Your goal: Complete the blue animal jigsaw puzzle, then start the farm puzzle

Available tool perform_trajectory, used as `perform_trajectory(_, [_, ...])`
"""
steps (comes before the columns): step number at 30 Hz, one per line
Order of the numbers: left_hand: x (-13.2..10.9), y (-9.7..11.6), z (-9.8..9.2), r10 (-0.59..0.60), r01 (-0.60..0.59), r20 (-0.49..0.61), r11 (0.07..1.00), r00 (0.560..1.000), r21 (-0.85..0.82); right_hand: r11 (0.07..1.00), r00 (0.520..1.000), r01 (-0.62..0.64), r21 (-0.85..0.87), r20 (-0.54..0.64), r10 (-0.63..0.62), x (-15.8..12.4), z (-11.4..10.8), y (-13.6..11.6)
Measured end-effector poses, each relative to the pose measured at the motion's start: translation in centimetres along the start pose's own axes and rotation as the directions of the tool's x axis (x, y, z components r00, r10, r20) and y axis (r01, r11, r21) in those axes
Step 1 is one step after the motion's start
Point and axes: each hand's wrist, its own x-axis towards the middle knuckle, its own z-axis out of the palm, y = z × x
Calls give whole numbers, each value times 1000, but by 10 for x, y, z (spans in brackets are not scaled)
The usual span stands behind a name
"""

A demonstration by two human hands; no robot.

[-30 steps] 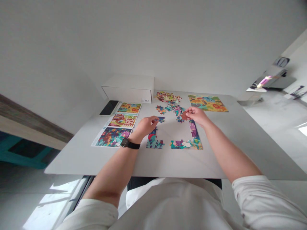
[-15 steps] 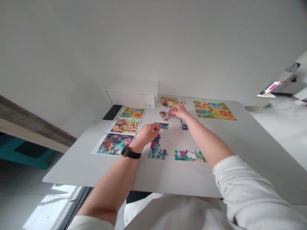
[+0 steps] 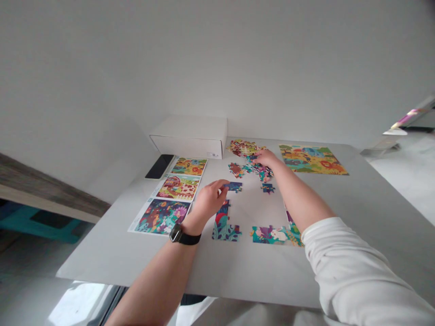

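My left hand (image 3: 211, 197), with a black watch at its wrist, is closed in a pinch at the left end of a dark blue puzzle piece (image 3: 235, 186) on the table. Farther back, my right hand (image 3: 267, 158) reaches over a pile of loose puzzle pieces (image 3: 262, 171), its fingertips closed on a blue piece (image 3: 252, 158). Nearer to me are a joined teal and red corner section (image 3: 225, 232) and a joined strip with a white rabbit (image 3: 277, 234). A small blue piece (image 3: 268, 188) lies apart between them and the pile; my right forearm partly covers the right side section.
Along the left lie printed picture sheets (image 3: 164, 216) and a black phone (image 3: 159, 166). A white box (image 3: 190, 140) stands at the back by the wall. Behind the pile is another heap of pieces (image 3: 243, 147); a completed animal puzzle (image 3: 312, 159) lies at the back right.
My right hand has shifted slightly within the pile, uncovering more pieces, and a blue piece now shows at its fingertips. My left hand stays at the dark blue piece. The view has tilted slightly.
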Motion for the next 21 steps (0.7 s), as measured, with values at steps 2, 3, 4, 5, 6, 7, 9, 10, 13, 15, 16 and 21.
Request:
perform_trajectory(2, [5,-4,1,-5,1,-68,998,998,-55,999,999,-39,14,29,38,-1,2,3])
perform_trajectory(3, [10,-6,0,-17,9,-97,997,995,-81,998,998,-57,20,37,56,-2,3,4])
perform_trajectory(4, [17,-8,0,-30,18,-117,994,993,-104,998,998,-59,32,39,58,-4,2,5])
perform_trajectory(5, [25,-9,-1,-42,26,-128,992,991,-123,997,998,-51,53,38,49,-6,2,6])
perform_trajectory(6, [35,-9,-2,-51,33,-128,990,990,-137,996,999,-35,82,34,32,-8,1,7])
perform_trajectory(7, [46,-10,-3,-55,37,-119,988,991,-148,993,1000,-14,119,29,11,-11,-1,8])
perform_trajectory(9, [73,-7,-1,-70,57,-81,986,994,-159,976,1000,21,217,18,-25,-16,-4,11])
perform_trajectory(10, [87,-5,2,-82,69,-74,984,994,-162,962,999,31,271,14,-36,-19,-6,11])
perform_trajectory(13, [126,6,22,-170,169,20,948,985,-269,914,998,40,404,21,-53,-29,-12,10])
perform_trajectory(15, [145,15,41,-235,267,128,881,963,-391,881,996,54,469,36,-80,-35,-15,7])
perform_trajectory(16, [153,19,51,-254,303,168,845,953,-440,866,995,57,497,46,-92,-39,-16,5])
perform_trajectory(21, [164,27,80,-344,445,282,687,895,-574,772,993,3,636,86,-75,-54,-15,3])
